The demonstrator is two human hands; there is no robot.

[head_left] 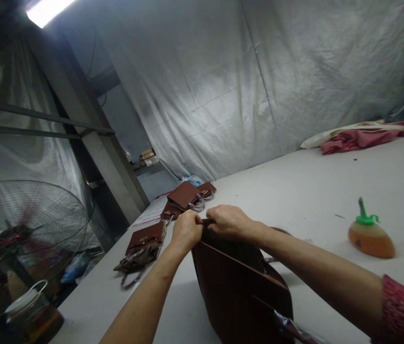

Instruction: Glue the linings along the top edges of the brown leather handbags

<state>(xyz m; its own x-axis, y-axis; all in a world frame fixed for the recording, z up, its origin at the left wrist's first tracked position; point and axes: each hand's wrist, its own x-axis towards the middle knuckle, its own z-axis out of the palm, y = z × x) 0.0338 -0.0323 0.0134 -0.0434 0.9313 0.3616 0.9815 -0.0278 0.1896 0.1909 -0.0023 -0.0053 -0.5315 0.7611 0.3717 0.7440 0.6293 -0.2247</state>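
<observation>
A dark brown leather bag stands on the white table right in front of me. My left hand is closed in a pinch on the bag's upper edge at its far end. My right hand is closed on the same edge just to the right, touching the left hand. A small dark part of the edge shows between the two hands. What lies under the fingers is hidden.
Two small heaps of brown bags lie at the table's left edge: one near, one farther. An orange glue bottle with a green nozzle lies to the right. Red cloth is at the far right. A running fan stands at the left.
</observation>
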